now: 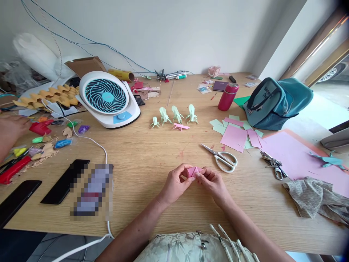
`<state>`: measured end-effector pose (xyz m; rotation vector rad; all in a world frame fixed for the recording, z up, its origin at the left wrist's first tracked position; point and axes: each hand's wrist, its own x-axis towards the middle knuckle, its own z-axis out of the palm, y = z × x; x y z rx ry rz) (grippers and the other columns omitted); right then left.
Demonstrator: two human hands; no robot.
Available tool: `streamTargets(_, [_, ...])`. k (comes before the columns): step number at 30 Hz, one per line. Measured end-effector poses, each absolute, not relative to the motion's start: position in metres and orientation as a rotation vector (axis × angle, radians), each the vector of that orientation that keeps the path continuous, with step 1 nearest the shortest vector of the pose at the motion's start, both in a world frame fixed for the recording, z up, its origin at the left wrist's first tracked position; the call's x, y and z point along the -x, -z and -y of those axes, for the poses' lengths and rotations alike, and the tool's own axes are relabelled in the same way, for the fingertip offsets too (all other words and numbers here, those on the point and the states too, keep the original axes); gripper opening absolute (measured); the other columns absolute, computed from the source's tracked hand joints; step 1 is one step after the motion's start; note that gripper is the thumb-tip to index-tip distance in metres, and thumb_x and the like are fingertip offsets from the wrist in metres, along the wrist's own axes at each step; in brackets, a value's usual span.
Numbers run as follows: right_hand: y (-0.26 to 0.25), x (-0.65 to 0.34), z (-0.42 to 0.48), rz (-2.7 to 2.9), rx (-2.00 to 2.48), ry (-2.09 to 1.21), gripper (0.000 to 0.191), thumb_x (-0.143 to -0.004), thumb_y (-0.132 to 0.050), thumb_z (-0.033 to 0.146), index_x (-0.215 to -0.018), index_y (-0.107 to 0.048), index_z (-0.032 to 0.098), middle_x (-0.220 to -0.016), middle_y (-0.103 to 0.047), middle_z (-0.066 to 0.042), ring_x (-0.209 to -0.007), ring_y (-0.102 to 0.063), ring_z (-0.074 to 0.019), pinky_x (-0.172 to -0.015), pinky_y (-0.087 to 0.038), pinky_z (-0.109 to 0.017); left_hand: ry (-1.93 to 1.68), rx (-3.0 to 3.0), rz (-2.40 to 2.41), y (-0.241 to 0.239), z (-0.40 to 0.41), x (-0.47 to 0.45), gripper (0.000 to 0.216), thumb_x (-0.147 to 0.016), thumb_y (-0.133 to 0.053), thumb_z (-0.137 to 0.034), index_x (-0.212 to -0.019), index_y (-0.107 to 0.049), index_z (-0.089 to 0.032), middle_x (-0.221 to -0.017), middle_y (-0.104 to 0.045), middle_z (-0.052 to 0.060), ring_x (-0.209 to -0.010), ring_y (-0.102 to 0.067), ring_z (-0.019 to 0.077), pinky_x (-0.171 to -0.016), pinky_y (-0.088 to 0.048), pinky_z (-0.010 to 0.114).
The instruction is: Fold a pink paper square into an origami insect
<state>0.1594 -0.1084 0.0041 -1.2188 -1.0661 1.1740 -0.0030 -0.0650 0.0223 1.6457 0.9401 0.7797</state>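
A small piece of folded pink paper [193, 171] is pinched between my two hands, just above the wooden table. My left hand [176, 183] grips its left side with thumb and fingers. On the right side, my right hand [212, 183] presses it with thumb and fingertips. White-handled scissors [225, 160] lie beyond my right hand, blades pointing left. Farther back stand several pale green origami figures [177, 114], with a pink origami figure [181, 126] lying in front of them.
Cut pink and green paper [234, 137], a red bottle [228, 97], a teal backpack [275, 103], keys [274, 164] and a cloth [311, 194] are at the right. A white fan [109, 98], phones [65, 182] and a cable [107, 154] occupy the left. Another person's hand [13, 127] reaches in there.
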Motion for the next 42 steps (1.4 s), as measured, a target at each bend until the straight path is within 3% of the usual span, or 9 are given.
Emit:
streamTargets(3, [0.0,-0.16,0.108,1.083,1.229,-1.162,0.042,-0.078,-0.072,0.059,-0.072,-0.063,0.019,-0.063,-0.058,0.0,-0.057,-0.049,-0.0131,-0.054,-0.04,-0.027,-0.79,-1.717,-0.944,-0.024,0.065,0.003,0.019,-0.085,-0.066,-0.021,-0.104,-0.067,-0.018,-0.086,-0.068,0.002,-0.072,-0.059,0.0116,-0.063,-0.047,0.019])
streamTargets(8, [0.0,-0.162,0.114,1.079,1.304,-1.013,0.033,-0.081,-0.076,0.043,-0.099,-0.058,0.022,-0.083,-0.063,0.0,-0.054,-0.043,-0.0092,-0.049,-0.035,-0.024,-0.749,-1.852,-0.962,-0.024,0.065,0.004,0.032,-0.085,-0.063,-0.013,-0.115,-0.067,-0.019,-0.097,-0.073,0.003,-0.072,-0.062,0.0118,-0.065,-0.048,0.02])
streamTargets(13, [-0.004,-0.16,0.121,1.141,1.358,-0.994,0.029,-0.089,-0.066,0.038,-0.111,-0.057,0.021,-0.102,-0.065,-0.005,-0.053,-0.055,-0.0089,-0.051,-0.045,-0.026,-0.737,-1.952,-0.931,-0.021,0.066,0.003,0.039,-0.087,-0.06,-0.012,-0.125,-0.063,-0.02,-0.117,-0.072,0.006,-0.098,-0.067,0.0167,-0.09,-0.051,0.026])
streamTargets(19, [-0.003,-0.157,0.118,1.205,1.291,-1.037,0.015,-0.093,-0.057,0.03,-0.105,-0.058,0.022,-0.086,-0.065,-0.002,-0.062,-0.064,-0.0142,-0.058,-0.052,-0.028,-0.713,-1.878,-0.934,-0.021,0.065,0.004,0.046,-0.084,-0.061,-0.007,-0.127,-0.064,-0.021,-0.106,-0.073,0.004,-0.086,-0.067,0.014,-0.075,-0.052,0.02])
streamTargets(27, [0.0,-0.159,0.116,1.23,1.271,-0.956,0.012,-0.093,-0.053,0.025,-0.103,-0.057,0.022,-0.077,-0.064,0.0,-0.067,-0.064,-0.0163,-0.063,-0.054,-0.029,-0.636,-1.697,-0.842,-0.02,0.064,0.008,0.038,-0.098,-0.05,-0.028,-0.133,-0.063,-0.022,-0.102,-0.074,0.005,-0.058,-0.062,0.0096,-0.05,-0.05,0.017])
streamTargets(32, [0.003,-0.16,0.115,1.233,1.298,-0.939,0.01,-0.091,-0.054,0.027,-0.099,-0.058,0.022,-0.081,-0.064,-0.002,-0.068,-0.062,-0.0171,-0.063,-0.055,-0.03,-0.56,-1.634,-0.878,-0.023,0.064,0.01,0.044,-0.102,-0.041,-0.038,-0.135,-0.062,-0.019,-0.105,-0.075,0.009,-0.057,-0.069,0.013,-0.051,-0.053,0.02])
streamTargets(34, [0.004,-0.16,0.115,1.241,1.311,-0.919,0.01,-0.09,-0.056,0.027,-0.098,-0.059,0.022,-0.078,-0.062,-0.001,-0.066,-0.06,-0.0165,-0.063,-0.054,-0.03,-0.564,-1.59,-0.875,-0.024,0.063,0.01,0.046,-0.101,-0.042,-0.041,-0.134,-0.062,-0.016,-0.109,-0.074,0.011,-0.066,-0.072,0.0168,-0.055,-0.055,0.023])
streamTargets(39, [0.003,-0.161,0.115,1.259,1.324,-0.891,0.011,-0.087,-0.06,0.024,-0.097,-0.062,0.022,-0.075,-0.06,0.0,-0.063,-0.055,-0.0145,-0.062,-0.05,-0.027,-0.653,-1.548,-0.813,-0.027,0.061,0.009,0.045,-0.099,-0.048,-0.047,-0.123,-0.07,-0.014,-0.115,-0.073,0.011,-0.107,-0.068,0.0243,-0.09,-0.055,0.03])
streamTargets(42, [0.002,-0.162,0.115,1.268,1.324,-0.891,0.011,-0.087,-0.061,0.025,-0.097,-0.063,0.022,-0.078,-0.062,-0.001,-0.067,-0.057,-0.0157,-0.062,-0.048,-0.027,-0.617,-1.37,-0.769,-0.028,0.062,0.009,0.054,-0.098,-0.047,-0.055,-0.126,-0.068,-0.014,-0.115,-0.072,0.012,-0.098,-0.069,0.0242,-0.078,-0.059,0.03])
